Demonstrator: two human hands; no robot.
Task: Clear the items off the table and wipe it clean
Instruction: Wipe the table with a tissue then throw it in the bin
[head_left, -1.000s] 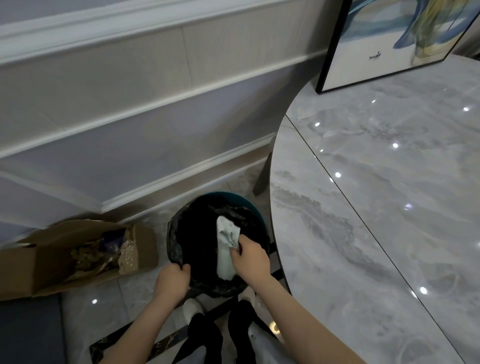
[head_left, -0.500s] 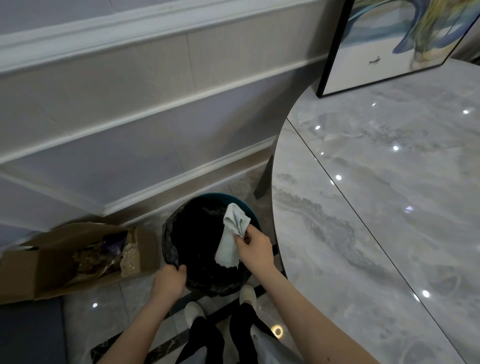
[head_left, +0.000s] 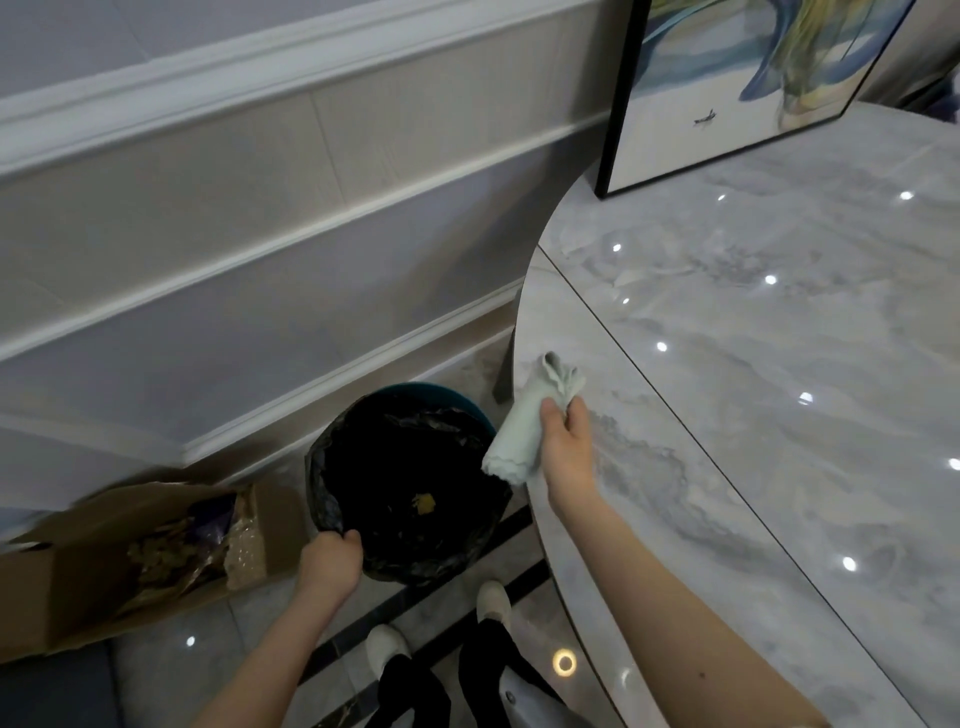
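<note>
My right hand (head_left: 567, 451) grips a pale crumpled cloth (head_left: 524, 428) at the left edge of the round grey marble table (head_left: 753, 395). The cloth hangs partly over the table edge, above the rim of a bin. That bin (head_left: 410, 483), lined with a black bag, stands on the floor left of the table, with a small yellow scrap (head_left: 425, 502) at its bottom. My left hand (head_left: 330, 565) grips the bag's near rim.
A framed painting (head_left: 737, 83) leans against the wall at the table's back. An open cardboard box (head_left: 124, 561) with wrappers lies on the floor left of the bin. My feet (head_left: 436, 623) stand just in front of the bin. A panelled wall runs behind.
My right hand has lifted the cloth out of the bin and carried it right, up to the table edge. My left hand stays on the bag's rim.
</note>
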